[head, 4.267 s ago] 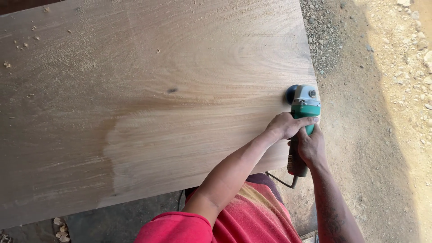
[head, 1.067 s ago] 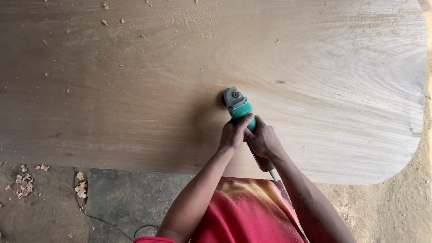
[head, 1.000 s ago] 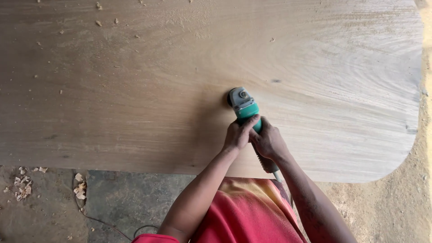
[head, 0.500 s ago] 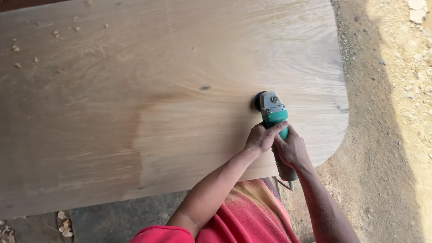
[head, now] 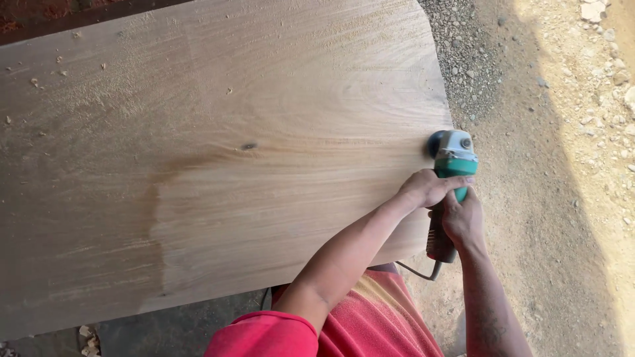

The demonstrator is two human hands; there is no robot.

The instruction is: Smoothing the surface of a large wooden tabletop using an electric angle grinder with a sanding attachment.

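Head view, looking down: both hands are on a green and grey angle grinder at the right-hand edge of a large wooden slab. The left hand has its fingers wrapped together over the green body just behind the grey head, a position that appears to press the head down onto the wood. The right hand is clamped round the dark rear handle, apparently to steer. The dark sanding disc sits at the slab's edge, partly hidden by the head; whether it lies flat on the wood cannot be told. A cable leaves the handle's lower end and passes behind the person's red garment.

The slab shows a paler, smoother area toward the near edge and a darker, rougher area to the left, with loose wood chips at the far left corner. Gravel ground lies to the right.

No containers are visible in this view.
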